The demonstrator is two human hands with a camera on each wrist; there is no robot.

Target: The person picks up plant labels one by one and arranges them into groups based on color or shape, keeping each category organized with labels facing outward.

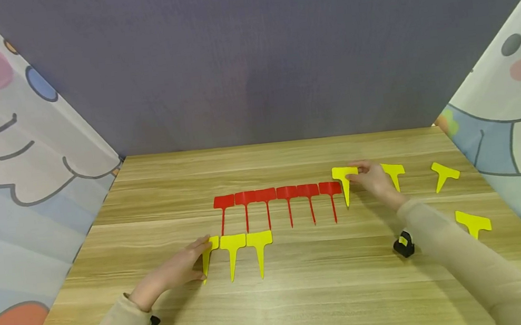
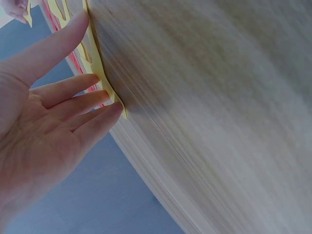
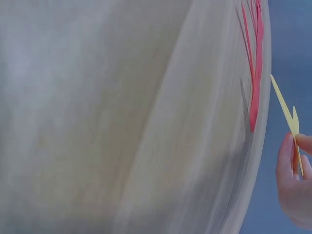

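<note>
In the head view my right hand [image 1: 375,181] pinches a yellow T-shaped plant label [image 1: 341,173] by its head, just past the right end of a row of several red plant labels [image 1: 287,193]. The right wrist view shows this yellow label [image 3: 283,103] raised off the table between thumb and fingers. Below the red row, two yellow labels, a middle one [image 1: 233,241] and a right one [image 1: 259,238], lie side by side. At their left, my left hand [image 1: 174,272] touches another yellow label [image 1: 206,258] with outstretched fingers and thumb, partly covering it.
More yellow labels lie at the right: one [image 1: 395,169] partly behind my right hand, a tilted one [image 1: 445,175], and one [image 1: 474,222] partly hidden by the sleeve. The wooden table [image 1: 304,306] meets a grey panel [image 1: 250,68] behind; printed cloths flank both sides.
</note>
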